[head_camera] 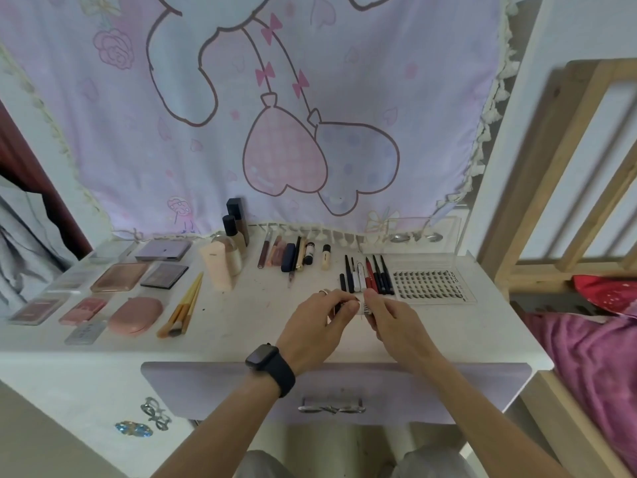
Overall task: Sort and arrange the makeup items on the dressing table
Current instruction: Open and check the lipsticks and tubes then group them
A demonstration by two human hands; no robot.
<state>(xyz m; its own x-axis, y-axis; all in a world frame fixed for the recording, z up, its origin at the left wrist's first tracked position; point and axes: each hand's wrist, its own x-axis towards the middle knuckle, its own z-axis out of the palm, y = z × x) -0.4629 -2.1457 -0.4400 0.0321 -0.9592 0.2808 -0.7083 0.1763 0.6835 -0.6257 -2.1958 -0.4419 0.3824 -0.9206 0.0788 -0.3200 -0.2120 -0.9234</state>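
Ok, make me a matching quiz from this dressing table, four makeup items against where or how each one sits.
Things:
1. lash tray
2. round pink compact
3. brushes
4. dark-capped bottles

Places:
A. upright at the back
B. right end of the dressing table
C. lying slanted, bristles toward the front edge
D. flat, furthest left of the four

Pairs: 1-B, 2-D, 3-C, 4-A.

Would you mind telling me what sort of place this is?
Likely a bedroom: a dressing table laid with palettes, brushes and pencils, beside a wooden bed frame with pink bedding.
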